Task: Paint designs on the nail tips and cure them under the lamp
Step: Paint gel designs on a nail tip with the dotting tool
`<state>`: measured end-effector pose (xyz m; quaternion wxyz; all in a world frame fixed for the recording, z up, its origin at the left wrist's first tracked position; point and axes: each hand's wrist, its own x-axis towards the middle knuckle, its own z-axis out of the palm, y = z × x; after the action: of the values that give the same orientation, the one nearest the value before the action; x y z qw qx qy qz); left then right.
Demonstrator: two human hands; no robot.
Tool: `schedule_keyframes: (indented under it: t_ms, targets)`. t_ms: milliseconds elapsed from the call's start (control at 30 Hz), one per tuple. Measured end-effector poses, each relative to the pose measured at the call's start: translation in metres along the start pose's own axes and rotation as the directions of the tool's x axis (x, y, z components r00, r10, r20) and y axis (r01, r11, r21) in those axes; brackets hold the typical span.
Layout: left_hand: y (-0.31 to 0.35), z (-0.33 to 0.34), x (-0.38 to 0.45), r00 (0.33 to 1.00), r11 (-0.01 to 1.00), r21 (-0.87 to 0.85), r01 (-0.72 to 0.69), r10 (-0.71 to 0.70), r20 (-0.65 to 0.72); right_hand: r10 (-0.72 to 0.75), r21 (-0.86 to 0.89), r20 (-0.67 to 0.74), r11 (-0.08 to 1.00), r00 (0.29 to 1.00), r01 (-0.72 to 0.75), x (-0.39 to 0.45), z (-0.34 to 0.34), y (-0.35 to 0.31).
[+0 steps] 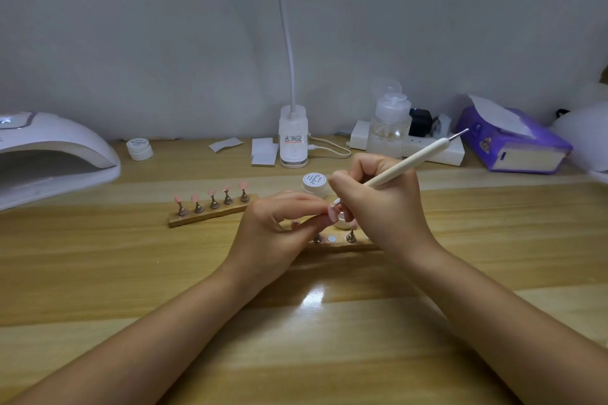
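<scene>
My left hand [279, 223] pinches a pink nail tip [334, 211] between thumb and fingers at the table's middle. My right hand [381, 204] grips a cream dotting pen [418, 156], its working end hidden down by the nail tip. A small white open gel pot [342, 223] sits just behind the tip, partly hidden. A wooden holder [210, 212] to the left carries several pink nail tips on metal stands. A second holder [342, 242] lies under my hands, mostly hidden. The white curing lamp [49, 154] stands at the far left.
A white gel jar [314, 182] stands behind my hands, another jar [139, 148] near the lamp. At the back stand a clip desk lamp [293, 138], a clear pump bottle [390, 128], a power strip [427, 148] and a purple tissue pack [513, 141].
</scene>
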<state>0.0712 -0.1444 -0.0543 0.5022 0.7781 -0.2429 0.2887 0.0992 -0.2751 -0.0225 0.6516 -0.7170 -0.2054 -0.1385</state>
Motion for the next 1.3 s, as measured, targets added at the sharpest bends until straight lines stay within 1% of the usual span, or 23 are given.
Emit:
schedule_keyframes:
  t_ms: [167,333,467,800,967,1300]
  targets:
    - [-0.001,-0.0002,-0.0003,1.0,1.0,0.007,-0.001,0.001,0.002,0.013,0.013,-0.01,1.0,1.0,-0.013,0.0004,0.0001,0.0005]
    - [-0.0028,-0.0001,-0.0009,1.0,1.0,-0.011,0.028,-0.028,0.004,0.065,0.087,-0.021,0.994,0.998,-0.063,0.002,-0.0002,0.0003]
    - [-0.0034,-0.0007,-0.0011,0.999,0.999,-0.018,0.032,-0.032,0.005,0.067,0.119,-0.023,0.991,0.997,-0.064,0.0026,-0.0003,-0.0007]
    - [-0.0002,-0.0002,0.0004,1.0,1.0,-0.019,-0.017,0.017,-0.008,0.0,0.052,0.012,0.999,1.0,-0.001,-0.0009,-0.0002,-0.0005]
    - [0.0002,-0.0001,0.0005,1.0,1.0,0.001,0.002,-0.002,-0.019,-0.029,0.035,0.028,0.999,0.999,0.028,-0.0006,-0.0003,0.0004]
    - [0.0022,-0.0005,0.0007,1.0,1.0,0.014,0.004,-0.003,-0.007,-0.031,0.042,0.039,0.999,0.999,0.029,-0.001,0.0,-0.0003]
